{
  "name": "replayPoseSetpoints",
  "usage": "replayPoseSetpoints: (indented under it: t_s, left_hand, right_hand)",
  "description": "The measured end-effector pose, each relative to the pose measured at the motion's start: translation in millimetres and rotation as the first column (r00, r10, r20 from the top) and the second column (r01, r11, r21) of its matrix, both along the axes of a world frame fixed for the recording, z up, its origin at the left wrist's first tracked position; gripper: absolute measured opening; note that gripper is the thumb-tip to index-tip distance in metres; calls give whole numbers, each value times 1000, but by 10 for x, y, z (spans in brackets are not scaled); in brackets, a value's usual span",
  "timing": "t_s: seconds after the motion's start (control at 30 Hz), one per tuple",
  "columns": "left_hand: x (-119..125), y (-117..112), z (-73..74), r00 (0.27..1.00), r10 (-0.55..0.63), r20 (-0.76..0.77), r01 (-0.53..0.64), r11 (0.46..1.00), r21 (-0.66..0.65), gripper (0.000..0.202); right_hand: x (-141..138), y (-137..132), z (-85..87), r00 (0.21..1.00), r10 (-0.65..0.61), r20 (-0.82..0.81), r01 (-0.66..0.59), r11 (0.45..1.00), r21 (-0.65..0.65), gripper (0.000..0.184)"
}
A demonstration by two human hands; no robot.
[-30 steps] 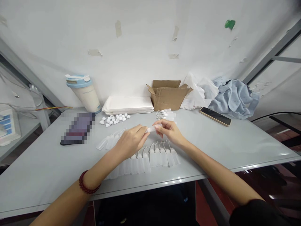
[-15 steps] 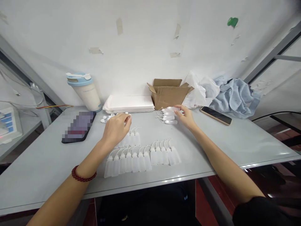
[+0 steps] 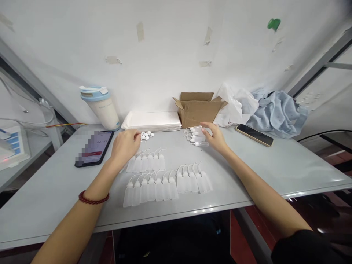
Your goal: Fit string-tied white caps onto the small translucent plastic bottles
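Note:
My left hand (image 3: 125,145) is at the left edge of a small heap of white caps (image 3: 147,136), its fingers curled together. Whether something is between its fingertips is hidden. To the right, my right hand (image 3: 216,139) has thumb and index finger apart, beside a pile of small translucent bottles (image 3: 199,138) with thin white tubes. In front of the hands, a row of translucent white bottles (image 3: 150,190) with curved tubes lies on the table. A second, shorter row of such bottles (image 3: 148,163) lies behind it, near my left wrist.
A phone (image 3: 95,148) and a lidded tumbler (image 3: 101,108) stand to the left. Behind are a stack of white sheets (image 3: 152,121), an open cardboard box (image 3: 198,112) and a white plastic bag (image 3: 233,106). Another phone (image 3: 254,135) and blue cloth (image 3: 277,112) are at the right.
My left hand has moved left, so the caps now show to its right and more of the rear bottle row is uncovered. My right hand has hardly moved.

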State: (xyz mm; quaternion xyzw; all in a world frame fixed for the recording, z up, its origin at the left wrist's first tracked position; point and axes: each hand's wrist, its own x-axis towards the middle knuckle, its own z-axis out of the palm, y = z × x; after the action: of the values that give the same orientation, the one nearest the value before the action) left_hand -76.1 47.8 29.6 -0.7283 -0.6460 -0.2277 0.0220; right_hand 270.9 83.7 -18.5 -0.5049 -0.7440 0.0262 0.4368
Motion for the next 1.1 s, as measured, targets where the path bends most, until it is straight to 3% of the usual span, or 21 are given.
replayPoseSetpoints:
  t_s: [0.1,0.17,0.23,0.3,0.37,0.43,0.57,0.63,0.67,0.77,0.87,1.1]
  left_hand:
    - [-88,58,-27,999,1,-36,-3,999,-43,32]
    - [-123,96,-68,998,-33,-50,30,998,-60,33]
    - [-131,131,-129,991,-122,-56,120,992,-48,35]
    - [-115,161,-201,965,-253,-68,252,967,-28,37]
    - [-89,187,-272,934,-347,-89,346,938,-21,39]
    - [-66,209,-325,917,-384,-112,382,923,-38,42]
    - [-56,244,-374,902,-410,-135,402,912,-88,44]
    - [-59,253,-384,906,-404,-127,396,914,-87,43]
    - [-59,255,-389,909,-399,-119,392,917,-82,42]
    - [-52,248,-400,918,-388,-86,382,921,-70,39]
    - [-41,234,-402,925,-374,-63,370,926,-72,38]
    - [-37,221,-369,927,-368,-68,360,927,-104,31]
  right_hand:
    - [-86,-125,106,1000,-24,13,23,998,60,22]
    - [-139,-225,198,1000,0,-7,0,1000,20,18]
    - [-176,-327,302,996,80,-29,-83,988,-129,19]
    - [-189,-424,414,984,166,-58,-175,919,-353,23]
    - [-179,-509,524,963,262,-65,-250,772,-585,30]
    - [-155,-580,623,921,385,-61,-294,585,-755,40]
    - [-119,-690,747,821,558,-116,-280,217,-935,40]
    - [-130,-732,767,778,611,-144,-254,97,-962,38]
    - [-144,-750,766,765,627,-146,-237,63,-970,37]
    - [-200,-787,733,748,656,-105,-157,20,-987,35]
    - [-239,-796,686,734,676,-56,-88,13,-996,35]
    - [-240,-767,681,741,671,16,-41,69,-997,39]
